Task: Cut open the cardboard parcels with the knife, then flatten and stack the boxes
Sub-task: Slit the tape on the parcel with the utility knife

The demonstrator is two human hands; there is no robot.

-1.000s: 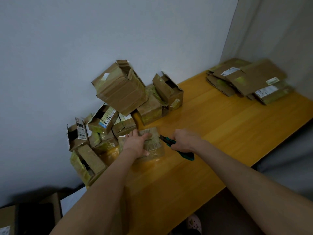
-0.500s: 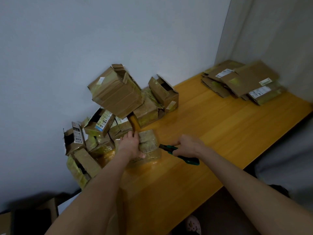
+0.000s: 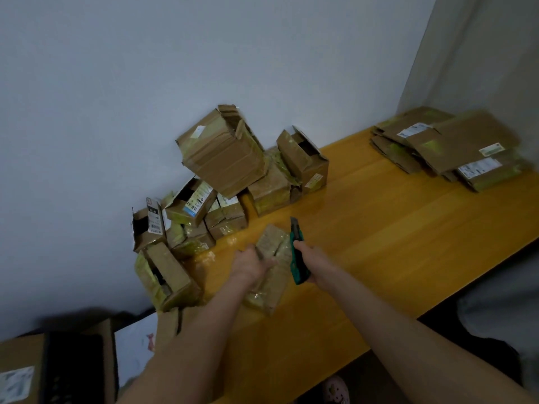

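A small taped cardboard parcel (image 3: 272,243) lies on the yellow wooden table (image 3: 393,243) in front of me. My left hand (image 3: 250,265) grips its left side and holds it down. My right hand (image 3: 313,262) grips a green utility knife (image 3: 297,252), whose blade end points away from me along the parcel's right edge. A heap of cardboard parcels (image 3: 221,158), several torn open, is piled against the wall at the table's left end. Flattened boxes (image 3: 455,147) lie stacked at the far right corner.
A white wall runs behind the table and a grey panel (image 3: 481,53) closes the right corner. Below the table's left end stands a large cardboard box (image 3: 20,371) with a dark object on it. A pink slipper (image 3: 335,390) shows on the floor.
The parcel has turned lengthwise towards me under my left hand. My right hand has swung the knife from lying sideways to pointing away, close against the parcel's right edge.
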